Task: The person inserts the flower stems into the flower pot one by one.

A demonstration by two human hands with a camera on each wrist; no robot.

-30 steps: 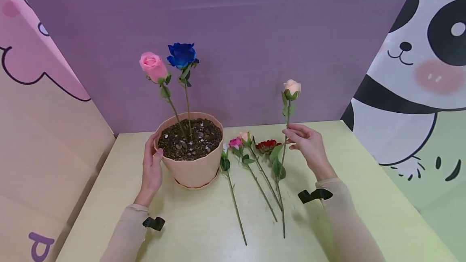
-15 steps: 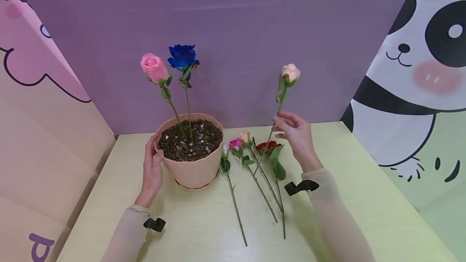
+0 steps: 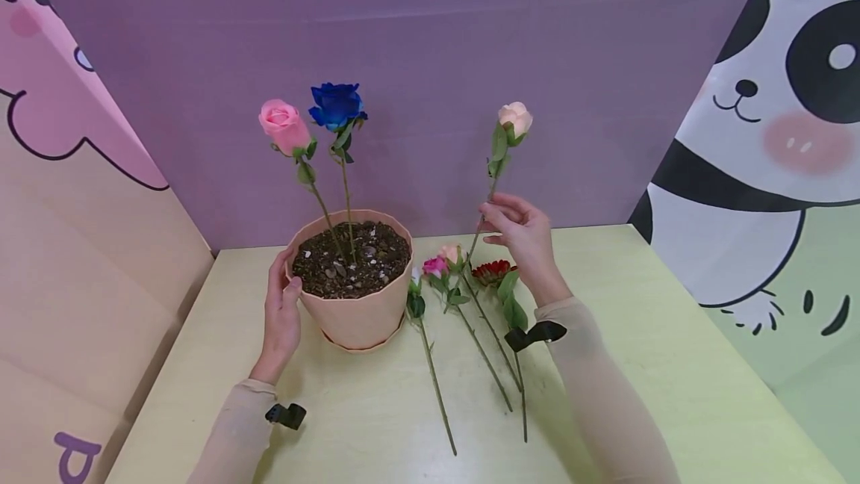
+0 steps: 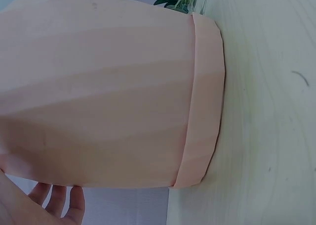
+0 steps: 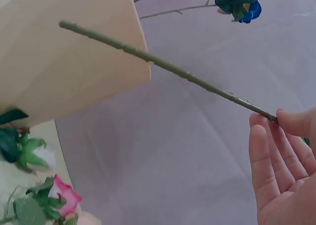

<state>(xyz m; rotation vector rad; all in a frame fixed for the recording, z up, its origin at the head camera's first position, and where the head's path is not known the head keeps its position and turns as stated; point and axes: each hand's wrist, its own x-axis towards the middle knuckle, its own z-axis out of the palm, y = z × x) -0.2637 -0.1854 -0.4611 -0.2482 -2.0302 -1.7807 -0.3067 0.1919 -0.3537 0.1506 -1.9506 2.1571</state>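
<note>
A pale peach rose (image 3: 515, 118) stands nearly upright, tilted a little right, in my right hand (image 3: 527, 237). Thumb and fingertips pinch its stem (image 5: 182, 73), whose lower end points toward the flowerpot (image 3: 359, 320) without touching it. My left hand (image 3: 281, 320) holds the pot's left side, thumb at the front and fingers round the far side; the left wrist view shows these fingers (image 4: 57, 200) against the pot wall (image 4: 98, 86). Dark soil (image 3: 349, 275) fills the pot. In it stand a pink rose (image 3: 284, 128) and a blue rose (image 3: 337, 105).
Right of the pot, several flowers lie on the table (image 3: 376, 409): a white one (image 3: 414, 278), a magenta one (image 3: 435, 266), a peach one (image 3: 452, 255) and a dark red one (image 3: 493, 272). A purple backdrop (image 3: 430, 81) rises behind the table.
My right hand has lifted the peach rose and carried it left toward the pot, its stem tilting more. The left hand and the pot have stayed in place.
</note>
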